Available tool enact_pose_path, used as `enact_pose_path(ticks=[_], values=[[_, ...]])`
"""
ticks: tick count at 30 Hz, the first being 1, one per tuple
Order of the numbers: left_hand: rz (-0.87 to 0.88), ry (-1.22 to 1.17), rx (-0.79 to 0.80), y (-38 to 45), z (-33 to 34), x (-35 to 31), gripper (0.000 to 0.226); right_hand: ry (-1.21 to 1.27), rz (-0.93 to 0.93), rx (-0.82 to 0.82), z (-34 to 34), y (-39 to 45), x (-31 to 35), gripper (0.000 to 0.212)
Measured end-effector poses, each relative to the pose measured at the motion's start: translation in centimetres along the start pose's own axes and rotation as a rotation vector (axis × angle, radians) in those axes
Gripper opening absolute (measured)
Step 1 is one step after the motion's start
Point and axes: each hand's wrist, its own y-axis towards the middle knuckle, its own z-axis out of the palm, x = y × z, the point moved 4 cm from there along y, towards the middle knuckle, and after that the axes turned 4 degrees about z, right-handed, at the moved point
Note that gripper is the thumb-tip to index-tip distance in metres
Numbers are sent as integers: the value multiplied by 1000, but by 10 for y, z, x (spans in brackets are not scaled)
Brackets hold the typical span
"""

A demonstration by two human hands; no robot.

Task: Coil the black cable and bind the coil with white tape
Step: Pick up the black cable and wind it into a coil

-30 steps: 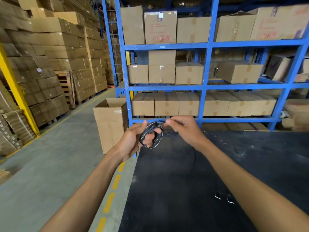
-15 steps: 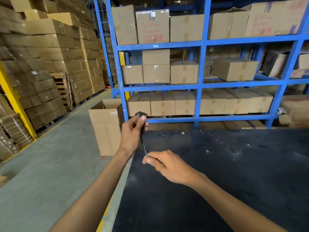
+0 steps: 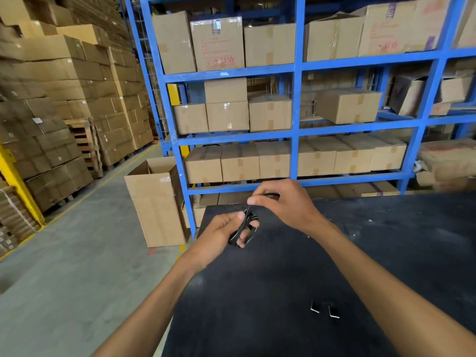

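The work surface is a black table (image 3: pixel 296 279) with a matte top. Two small dark pieces with white edges (image 3: pixel 325 309) lie on it, side by side near its front.

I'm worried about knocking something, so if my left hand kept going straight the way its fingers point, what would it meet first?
The left hand, closed around the coiled black cable, points up and right. It would probably first meet the right hand just beyond, which pinches the cable's loose end, though depth is uncertain.

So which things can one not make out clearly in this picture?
- Head view: most of the black cable coil, wrapped by the left hand.
- Cable end, inside the right hand.
- White tape: too small to tell.
- Two small pieces on the black table: too small to identify.
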Motion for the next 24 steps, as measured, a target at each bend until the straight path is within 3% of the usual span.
enact_pose_path(ticks=[6, 12, 20, 24], values=[[-14, -376, 56, 5, 15, -9, 36, 246, 102, -95, 5, -2, -39, 18], [4, -665, -71, 17, 9, -14, 36, 345, 153, -80, 22, -20, -46, 14], [46, -842, -306, 32, 10, -18, 42, 485, 281, -300, 47, -35, -38, 12], [70, -828, -395, 29, 6, -17, 42, 576, 263, -225, 53, -36, -28, 13]])
